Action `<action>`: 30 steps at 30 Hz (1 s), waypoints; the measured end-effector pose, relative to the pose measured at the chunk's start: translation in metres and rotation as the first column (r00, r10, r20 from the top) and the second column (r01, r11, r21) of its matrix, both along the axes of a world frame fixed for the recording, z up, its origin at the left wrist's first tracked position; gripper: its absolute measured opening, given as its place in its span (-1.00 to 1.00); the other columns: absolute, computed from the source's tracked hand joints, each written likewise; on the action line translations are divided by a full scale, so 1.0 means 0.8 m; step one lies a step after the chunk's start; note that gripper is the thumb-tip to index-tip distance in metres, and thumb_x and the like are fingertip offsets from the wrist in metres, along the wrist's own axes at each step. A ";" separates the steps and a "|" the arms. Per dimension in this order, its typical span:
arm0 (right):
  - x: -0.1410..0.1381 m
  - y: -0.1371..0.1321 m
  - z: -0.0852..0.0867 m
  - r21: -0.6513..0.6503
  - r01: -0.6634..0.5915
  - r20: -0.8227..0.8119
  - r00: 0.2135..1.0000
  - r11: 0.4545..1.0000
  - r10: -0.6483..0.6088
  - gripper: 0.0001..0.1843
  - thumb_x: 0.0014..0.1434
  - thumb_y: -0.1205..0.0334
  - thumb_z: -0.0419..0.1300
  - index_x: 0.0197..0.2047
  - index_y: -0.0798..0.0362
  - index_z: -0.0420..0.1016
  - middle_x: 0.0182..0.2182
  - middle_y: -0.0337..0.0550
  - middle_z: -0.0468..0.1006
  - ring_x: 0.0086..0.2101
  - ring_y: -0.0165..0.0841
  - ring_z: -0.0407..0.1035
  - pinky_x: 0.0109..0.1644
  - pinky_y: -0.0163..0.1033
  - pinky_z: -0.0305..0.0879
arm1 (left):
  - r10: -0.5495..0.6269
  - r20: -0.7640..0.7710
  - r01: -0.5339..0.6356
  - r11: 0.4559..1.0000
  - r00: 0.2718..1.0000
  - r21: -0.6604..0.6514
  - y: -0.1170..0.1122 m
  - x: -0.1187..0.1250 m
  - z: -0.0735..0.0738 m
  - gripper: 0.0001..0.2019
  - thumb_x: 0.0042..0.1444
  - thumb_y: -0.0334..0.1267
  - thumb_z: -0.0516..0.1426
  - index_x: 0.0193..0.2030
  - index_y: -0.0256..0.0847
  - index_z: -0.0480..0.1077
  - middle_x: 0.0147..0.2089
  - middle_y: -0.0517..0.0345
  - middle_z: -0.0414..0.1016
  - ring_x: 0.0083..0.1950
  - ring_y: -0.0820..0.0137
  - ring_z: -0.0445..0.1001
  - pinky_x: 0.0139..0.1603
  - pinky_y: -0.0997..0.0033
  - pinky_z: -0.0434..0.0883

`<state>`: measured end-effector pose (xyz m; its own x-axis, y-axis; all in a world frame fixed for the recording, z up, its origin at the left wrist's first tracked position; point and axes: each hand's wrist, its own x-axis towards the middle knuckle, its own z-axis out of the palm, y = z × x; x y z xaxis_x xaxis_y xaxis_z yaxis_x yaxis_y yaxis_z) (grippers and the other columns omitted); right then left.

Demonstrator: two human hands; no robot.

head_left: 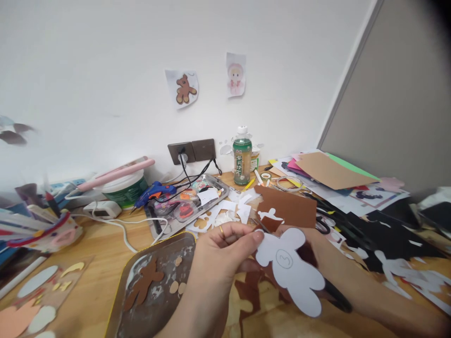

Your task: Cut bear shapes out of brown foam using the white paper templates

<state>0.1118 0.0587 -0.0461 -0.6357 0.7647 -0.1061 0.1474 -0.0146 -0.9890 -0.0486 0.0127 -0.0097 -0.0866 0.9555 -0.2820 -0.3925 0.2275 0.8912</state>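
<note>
My left hand (225, 251), a ring on one finger, pinches a white paper cut-out (291, 270) shaped like a bear body, with a circled number written on it. Brown paper (271, 224) shows behind the white shape. My right hand (317, 249) is mostly hidden behind the cut-out; black scissor handles (336, 295) stick out below it and the blade tip (256, 223) appears near my left thumb. A brown sheet (292, 206) with a figure-shaped hole lies just beyond.
A metal tray (155, 300) holds a brown bear cut-out (144, 281). Farther back are a tray of craft bits (190, 204), a blue glue gun (155, 191), a green bottle (242, 157), a wall socket (192, 150), stacked coloured paper (331, 171) and black scraps (380, 234).
</note>
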 end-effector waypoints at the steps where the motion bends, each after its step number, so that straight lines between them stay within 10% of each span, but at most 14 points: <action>1: 0.001 0.000 0.000 -0.001 0.003 -0.004 1.000 1.000 -0.003 -0.85 0.00 0.22 0.20 -0.47 0.05 0.28 -0.59 -0.34 0.41 -0.62 -0.45 0.28 -0.59 -0.37 0.14 | -0.004 -0.005 0.004 1.000 1.000 0.003 0.001 0.000 0.000 -0.83 -0.14 -0.24 0.28 -0.51 -0.30 0.42 -0.53 0.15 0.50 -0.52 0.47 0.40 -0.44 0.44 0.39; 30: 0.001 -0.002 0.014 0.178 -0.045 0.220 0.976 0.983 0.005 -0.91 -0.05 0.39 0.18 -0.42 0.07 0.34 -0.59 -0.35 0.36 -0.59 -0.50 0.21 -0.59 -0.43 0.10 | -0.065 0.065 0.061 0.997 0.996 0.055 0.005 -0.007 -0.004 -0.86 -0.09 -0.32 0.25 -0.54 -0.32 0.40 -0.61 0.19 0.46 -0.62 0.60 0.32 -0.57 0.65 0.28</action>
<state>0.1126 0.0570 -0.0346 -0.6321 0.7678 -0.1051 0.3572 0.1683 -0.9187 -0.0542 0.0164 -0.0132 -0.0083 0.9722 -0.2342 -0.4379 0.2070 0.8749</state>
